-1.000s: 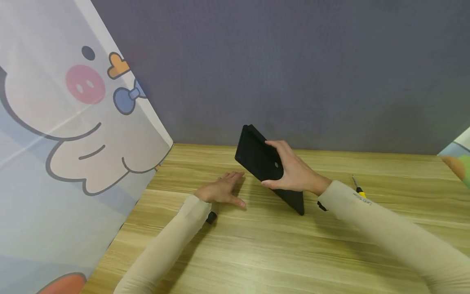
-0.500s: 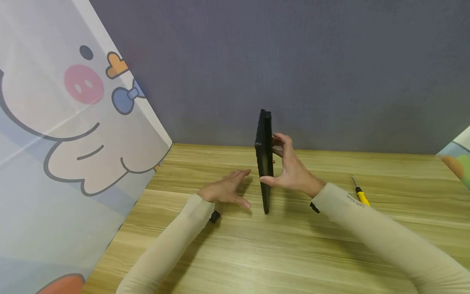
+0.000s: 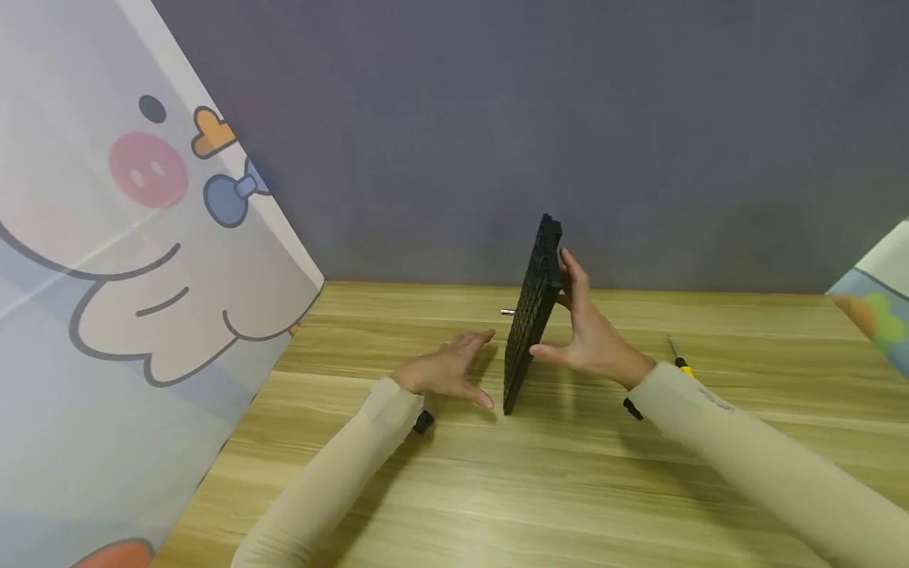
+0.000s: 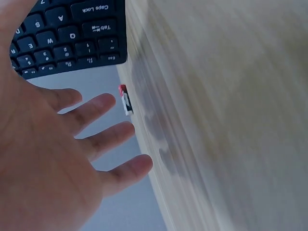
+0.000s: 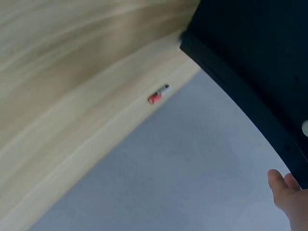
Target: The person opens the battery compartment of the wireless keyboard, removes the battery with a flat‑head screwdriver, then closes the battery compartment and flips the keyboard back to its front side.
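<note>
A black keyboard stands tilted on its short edge over the wooden table, its keys facing left. My right hand grips it from the right, thumb on the near long edge and fingers behind. In the left wrist view, printed keys of the keyboard show at the top left; the right wrist view shows its plain dark underside. To the left, my left hand holds nothing, fingers spread low over the table. A small red and silver battery lies beyond the keyboard, partly hidden by it in the head view.
A yellow and black screwdriver lies at the right, partly behind the right sleeve. A grey panel rises along the table's back edge. A cartoon-printed panel borders the left side.
The right hand has turned the keyboard from underside showing, through edge-on, to keys facing left. The battery has come into view behind it. The left hand has shifted slightly right.
</note>
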Demonstrator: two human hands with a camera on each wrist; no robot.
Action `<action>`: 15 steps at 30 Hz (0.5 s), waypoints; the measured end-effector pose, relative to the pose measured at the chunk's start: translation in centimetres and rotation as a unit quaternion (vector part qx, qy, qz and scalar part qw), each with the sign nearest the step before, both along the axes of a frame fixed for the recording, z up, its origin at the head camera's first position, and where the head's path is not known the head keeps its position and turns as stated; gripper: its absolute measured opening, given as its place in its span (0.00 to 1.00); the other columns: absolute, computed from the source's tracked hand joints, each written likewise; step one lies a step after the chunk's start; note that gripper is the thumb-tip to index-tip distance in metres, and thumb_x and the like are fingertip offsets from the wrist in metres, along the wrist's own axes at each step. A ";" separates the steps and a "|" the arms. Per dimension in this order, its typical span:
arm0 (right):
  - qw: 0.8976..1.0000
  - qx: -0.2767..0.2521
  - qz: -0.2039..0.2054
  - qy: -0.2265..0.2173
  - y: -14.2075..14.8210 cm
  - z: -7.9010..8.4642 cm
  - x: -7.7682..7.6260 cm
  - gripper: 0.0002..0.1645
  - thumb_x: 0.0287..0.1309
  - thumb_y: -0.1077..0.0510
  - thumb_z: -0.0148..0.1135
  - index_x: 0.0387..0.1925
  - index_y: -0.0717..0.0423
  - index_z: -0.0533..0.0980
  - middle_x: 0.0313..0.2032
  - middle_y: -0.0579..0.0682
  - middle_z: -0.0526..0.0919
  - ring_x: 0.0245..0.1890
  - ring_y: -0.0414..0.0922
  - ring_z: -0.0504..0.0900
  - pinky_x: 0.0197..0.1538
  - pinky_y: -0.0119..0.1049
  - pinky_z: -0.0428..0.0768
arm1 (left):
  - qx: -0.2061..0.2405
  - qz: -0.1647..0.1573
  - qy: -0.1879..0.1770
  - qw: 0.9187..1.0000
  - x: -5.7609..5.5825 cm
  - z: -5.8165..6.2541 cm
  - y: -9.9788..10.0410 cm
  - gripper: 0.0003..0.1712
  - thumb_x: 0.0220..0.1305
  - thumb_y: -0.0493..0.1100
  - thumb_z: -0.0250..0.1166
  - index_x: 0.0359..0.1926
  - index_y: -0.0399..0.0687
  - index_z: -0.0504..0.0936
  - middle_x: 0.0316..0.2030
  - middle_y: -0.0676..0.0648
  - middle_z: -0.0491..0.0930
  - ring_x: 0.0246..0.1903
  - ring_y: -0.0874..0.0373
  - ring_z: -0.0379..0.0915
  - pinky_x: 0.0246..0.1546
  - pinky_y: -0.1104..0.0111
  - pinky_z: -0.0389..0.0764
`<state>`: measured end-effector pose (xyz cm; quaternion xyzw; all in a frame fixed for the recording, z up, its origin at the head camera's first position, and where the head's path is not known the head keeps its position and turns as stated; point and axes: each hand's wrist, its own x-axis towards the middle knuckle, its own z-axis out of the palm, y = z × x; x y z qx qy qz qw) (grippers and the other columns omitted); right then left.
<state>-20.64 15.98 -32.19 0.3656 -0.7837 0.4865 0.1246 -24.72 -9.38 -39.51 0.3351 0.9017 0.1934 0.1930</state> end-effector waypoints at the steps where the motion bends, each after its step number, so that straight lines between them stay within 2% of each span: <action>1: 1.000 0.003 -0.005 -0.001 0.2 0.1 0.1 0.72 0.44 0.58 0.75 0.71 0.61 0.29 0.70 0.68 0.35 0.69 0.59 0.42 0.62 0.62 0.54 | -0.002 -0.001 0.002 1.000 -0.1 -0.1 0.1 0.73 0.40 0.69 0.72 0.75 0.49 0.36 0.73 0.42 0.41 0.70 0.43 0.34 0.64 0.45 0.42; 2: 1.000 0.003 -0.010 0.002 0.6 -0.1 -0.2 0.72 0.44 0.56 0.75 0.72 0.57 0.29 0.71 0.65 0.33 0.70 0.58 0.41 0.62 0.63 0.53 | -0.004 -0.002 0.004 1.000 -0.1 -0.2 0.3 0.73 0.40 0.69 0.72 0.75 0.50 0.36 0.73 0.42 0.41 0.70 0.43 0.34 0.64 0.46 0.42; 8: 0.999 -0.017 -0.013 0.025 2.1 0.3 -0.2 0.71 0.49 0.37 0.68 0.71 0.61 0.30 0.71 0.63 0.30 0.70 0.57 0.36 0.61 0.68 0.45 | -0.013 -0.009 0.009 1.000 0.0 -0.4 1.1 0.73 0.41 0.69 0.71 0.75 0.49 0.34 0.72 0.39 0.39 0.70 0.42 0.32 0.65 0.47 0.41; 9: 0.999 -0.021 -0.015 0.029 2.4 0.5 -0.1 0.72 0.49 0.35 0.67 0.71 0.63 0.30 0.71 0.64 0.29 0.70 0.58 0.35 0.61 0.68 0.43 | -0.014 -0.010 0.009 1.000 0.0 -0.3 1.2 0.73 0.42 0.69 0.72 0.75 0.49 0.34 0.72 0.40 0.39 0.70 0.42 0.32 0.65 0.46 0.41; 11: 0.999 -0.028 -0.020 0.042 3.3 -0.2 -0.8 0.72 0.47 0.33 0.67 0.71 0.61 0.30 0.71 0.61 0.30 0.70 0.56 0.36 0.61 0.67 0.42 | -0.016 -0.011 0.009 1.000 0.0 -0.4 1.3 0.73 0.42 0.69 0.71 0.75 0.49 0.34 0.73 0.41 0.39 0.70 0.42 0.32 0.65 0.46 0.41; 15: 0.998 -0.032 -0.023 0.049 4.9 -1.3 -1.9 0.73 0.43 0.34 0.71 0.73 0.55 0.32 0.72 0.55 0.35 0.70 0.51 0.41 0.63 0.62 0.46 | -0.020 -0.009 0.013 1.000 0.0 -0.4 1.5 0.74 0.41 0.69 0.72 0.75 0.49 0.34 0.73 0.42 0.41 0.70 0.43 0.33 0.65 0.46 0.42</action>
